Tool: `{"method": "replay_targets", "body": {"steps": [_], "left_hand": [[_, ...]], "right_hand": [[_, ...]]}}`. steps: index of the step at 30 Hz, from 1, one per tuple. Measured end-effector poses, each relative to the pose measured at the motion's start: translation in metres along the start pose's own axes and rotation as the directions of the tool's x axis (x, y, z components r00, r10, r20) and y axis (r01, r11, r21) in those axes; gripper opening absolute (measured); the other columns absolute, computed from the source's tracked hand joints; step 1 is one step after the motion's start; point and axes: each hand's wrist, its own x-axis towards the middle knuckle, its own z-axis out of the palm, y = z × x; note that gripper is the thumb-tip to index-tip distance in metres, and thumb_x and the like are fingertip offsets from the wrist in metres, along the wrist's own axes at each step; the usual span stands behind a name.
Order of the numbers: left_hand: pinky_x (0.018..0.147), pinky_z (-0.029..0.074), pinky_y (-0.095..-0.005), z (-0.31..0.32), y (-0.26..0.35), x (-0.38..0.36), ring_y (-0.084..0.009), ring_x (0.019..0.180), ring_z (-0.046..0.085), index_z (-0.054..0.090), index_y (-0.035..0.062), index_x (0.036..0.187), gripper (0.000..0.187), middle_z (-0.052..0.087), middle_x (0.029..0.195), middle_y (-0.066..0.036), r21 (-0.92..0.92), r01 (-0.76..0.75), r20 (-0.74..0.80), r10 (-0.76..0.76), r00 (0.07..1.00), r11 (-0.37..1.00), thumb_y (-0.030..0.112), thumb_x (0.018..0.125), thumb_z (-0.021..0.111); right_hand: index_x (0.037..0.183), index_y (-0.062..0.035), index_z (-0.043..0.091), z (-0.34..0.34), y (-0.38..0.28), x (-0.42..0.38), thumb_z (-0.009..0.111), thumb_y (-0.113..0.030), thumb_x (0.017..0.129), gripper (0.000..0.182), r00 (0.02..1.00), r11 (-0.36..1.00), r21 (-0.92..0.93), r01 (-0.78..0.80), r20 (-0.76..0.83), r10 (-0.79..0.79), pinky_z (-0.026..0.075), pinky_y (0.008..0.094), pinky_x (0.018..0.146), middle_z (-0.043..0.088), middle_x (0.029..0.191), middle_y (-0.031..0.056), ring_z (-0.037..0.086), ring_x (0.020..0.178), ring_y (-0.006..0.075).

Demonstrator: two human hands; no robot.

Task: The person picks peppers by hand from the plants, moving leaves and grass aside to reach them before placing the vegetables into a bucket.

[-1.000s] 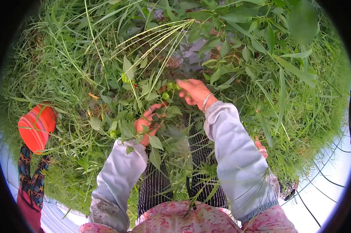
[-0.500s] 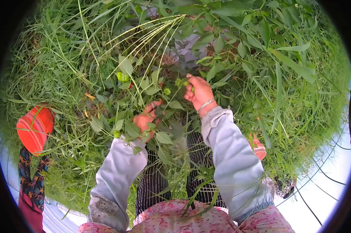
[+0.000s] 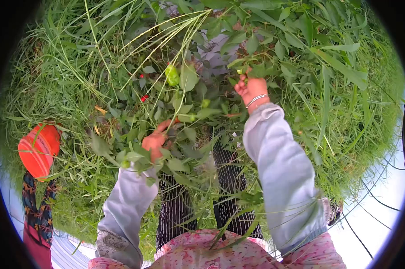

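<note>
My left hand (image 3: 155, 141) is low among the pepper plant's leaves, its fingers bent and partly covered by foliage. An orange-red spot shows by its fingertips; what the hand grips is hidden. Farther up and to the right, my right hand (image 3: 253, 89) has its fingers curled at a leafy stem, with a small pale-green bit by the fingertips that I cannot identify. Between the hands hang small green peppers (image 3: 205, 103). A larger light-green pepper (image 3: 172, 75) hangs above my left hand, and a red pepper (image 3: 144, 97) lies to its left.
A red-orange bucket (image 3: 40, 150) stands at the left, near patterned cloth (image 3: 30, 197). Tall grass (image 3: 63, 85) surrounds the plants, and seeded grass stalks (image 3: 175, 33) cross above. Pale sheeting (image 3: 368, 224) with dark lines lies at the lower right.
My right hand has moved up and to the right, away from the small green peppers. My left hand has shifted slightly left and down. The larger green pepper has swung up and right.
</note>
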Motion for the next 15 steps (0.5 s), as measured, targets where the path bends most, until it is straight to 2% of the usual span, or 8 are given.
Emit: {"method": "replay_targets", "body": {"steps": [1, 2, 5, 6, 8, 12, 13, 15], "left_hand": [[0.065, 0.039, -0.0197, 0.003, 0.003, -0.002, -0.0096, 0.079, 0.052, 0.048, 0.0059, 0.122, 0.039, 0.058, 0.096, -0.004, -0.275, 0.112, -0.093, -0.142, 0.986, 0.955, 0.015, 0.085, 0.057], [0.065, 0.039, -0.0196, 0.007, 0.007, -0.006, -0.0091, 0.079, 0.052, 0.048, 0.0055, 0.122, 0.038, 0.059, 0.094, -0.004, -0.542, 0.175, -0.151, -0.3, 0.942, 0.822, 0.014, 0.085, 0.057], [0.067, 0.04, -0.0203, 0.016, 0.02, -0.001, -0.01, 0.088, 0.054, 0.05, 0.0059, 0.12, 0.034, 0.056, 0.103, -0.002, -0.441, 0.245, -0.117, -0.326, 0.938, 0.864, 0.011, 0.086, 0.053], [0.067, 0.041, -0.0205, 0.016, 0.021, 0.001, -0.0105, 0.089, 0.054, 0.05, 0.006, 0.12, 0.034, 0.056, 0.105, -0.002, -0.406, 0.28, -0.105, -0.349, 0.931, 0.87, 0.011, 0.087, 0.052], [0.073, 0.042, -0.0213, 0.003, -0.001, 0.002, -0.0132, 0.096, 0.054, 0.049, 0.0048, 0.12, 0.032, 0.052, 0.112, -0.002, -0.478, 0.197, -0.062, -0.257, 0.964, 0.856, 0.009, 0.088, 0.05], [0.081, 0.044, -0.0248, 0.002, 0.008, -0.005, -0.0158, 0.101, 0.054, 0.047, 0.0044, 0.122, 0.038, 0.053, 0.11, -0.004, -0.539, 0.163, -0.024, -0.209, 0.978, 0.827, 0.004, 0.085, 0.05], [0.081, 0.044, -0.0253, -0.003, 0.001, -0.001, -0.016, 0.101, 0.054, 0.047, 0.0044, 0.123, 0.039, 0.054, 0.11, -0.004, -0.576, 0.153, 0.011, -0.18, 0.984, 0.803, 0.003, 0.084, 0.05], [0.081, 0.044, -0.0259, -0.004, 0.003, 0.002, -0.0169, 0.101, 0.055, 0.047, 0.0046, 0.124, 0.044, 0.056, 0.106, -0.005, -0.623, 0.174, 0.07, -0.167, 0.984, 0.763, -0.001, 0.081, 0.048]], "right_hand": [[0.086, -0.0091, 0.052, -0.004, -0.005, 0.0, 0.052, -0.026, 0.089, 0.017, 0.995, 0.999, 0.018, -0.038, 0.089, 0.036, 0.042, 0.0274, 0.047, 0.049, 0.066, 0.0, 0.042, 0.049, 0.0104], [0.082, -0.0102, 0.053, -0.006, -0.007, -0.001, 0.056, -0.027, 0.086, 0.017, 0.98, 0.997, 0.023, -0.08, 0.185, 0.074, 0.042, 0.0277, 0.045, 0.053, 0.066, 0.0004, 0.043, 0.048, 0.0114], [0.091, -0.009, 0.053, -0.004, 0.013, -0.011, 0.057, -0.023, 0.085, 0.016, 0.935, 0.978, -0.055, -0.199, 0.287, 0.206, 0.039, 0.0239, 0.044, 0.064, 0.083, 0.0076, 0.05, 0.053, 0.0122], [0.092, -0.0091, 0.053, -0.007, 0.019, -0.012, 0.057, -0.021, 0.084, 0.015, 0.94, 0.982, -0.109, -0.152, 0.291, 0.178, 0.039, 0.0234, 0.043, 0.064, 0.081, 0.0073, 0.051, 0.053, 0.0118], [0.095, -0.0094, 0.053, -0.01, 0.033, -0.013, 0.058, -0.018, 0.082, 0.016, 0.944, 0.975, -0.211, -0.066, 0.303, 0.129, 0.037, 0.0224, 0.042, 0.063, 0.079, 0.0066, 0.052, 0.054, 0.011], [0.118, -0.0153, 0.05, -0.012, 0.054, -0.017, 0.06, -0.013, 0.079, 0.04, 0.88, 0.756, -0.65, 0.083, 0.403, 0.249, 0.036, 0.0203, 0.043, 0.059, 0.071, 0.0004, 0.051, 0.06, 0.0078], [0.128, -0.02, 0.044, -0.009, 0.065, -0.016, 0.063, -0.011, 0.077, 0.055, 0.866, 0.714, -0.669, 0.207, 0.465, 0.185, 0.04, 0.0218, 0.049, 0.057, 0.068, -0.0014, 0.052, 0.06, 0.0076], [0.128, -0.0194, 0.044, 0.0, 0.071, -0.024, 0.065, -0.013, 0.074, 0.058, 0.847, 0.662, -0.646, 0.38, 0.53, 0.031, 0.045, 0.0269, 0.061, 0.06, 0.073, 0.001, 0.054, 0.065, 0.0113]]}}
